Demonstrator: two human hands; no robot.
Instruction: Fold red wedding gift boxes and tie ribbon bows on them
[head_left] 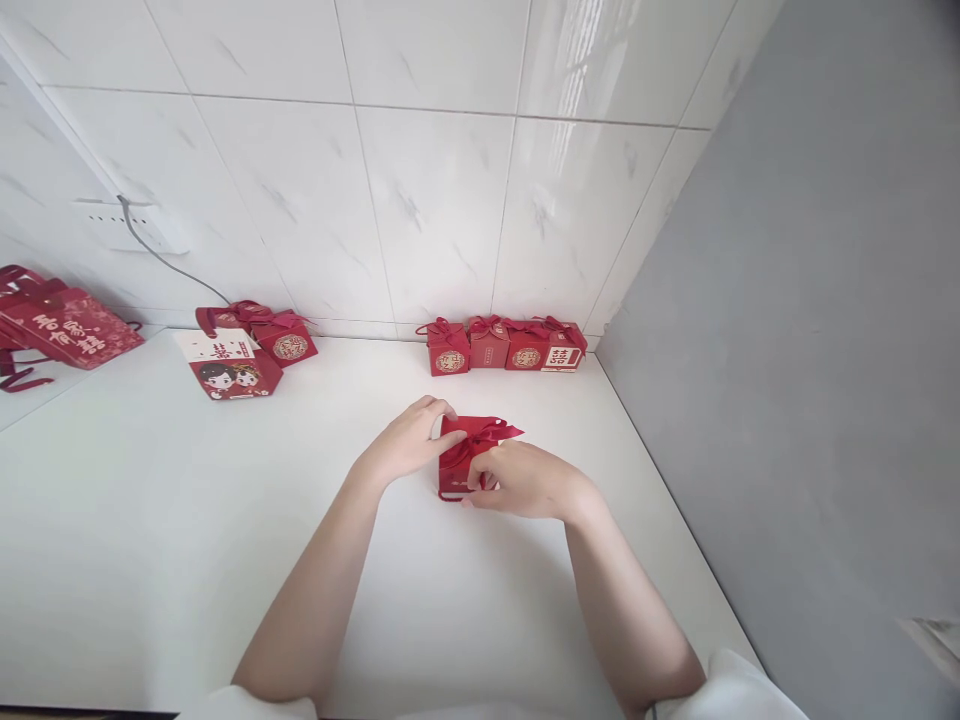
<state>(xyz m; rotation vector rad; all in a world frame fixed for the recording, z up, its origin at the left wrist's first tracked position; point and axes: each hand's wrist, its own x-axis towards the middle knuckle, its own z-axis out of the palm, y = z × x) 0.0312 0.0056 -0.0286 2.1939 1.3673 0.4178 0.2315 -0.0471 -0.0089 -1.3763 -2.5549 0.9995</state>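
A small red gift box [453,458] lies on the white table in front of me, tied on top with a dark red ribbon bow [495,432]. Dark red cord shows along its near edge. My left hand [409,440] grips the box's left side, its thumb over the top by the bow and its fingers at the far left corner. From the right, my right hand [529,480] closes curled fingers on the near right part of the box. Those fingers hide much of that side, with a bit of red showing between them.
Several red gift boxes [489,345] stand in a row by the tiled wall. Further left are more boxes [289,342], one with cartoon faces [232,375], and red gift bags [82,325]. A grey cable [176,268] runs from a socket. A grey panel [787,350] borders the right.
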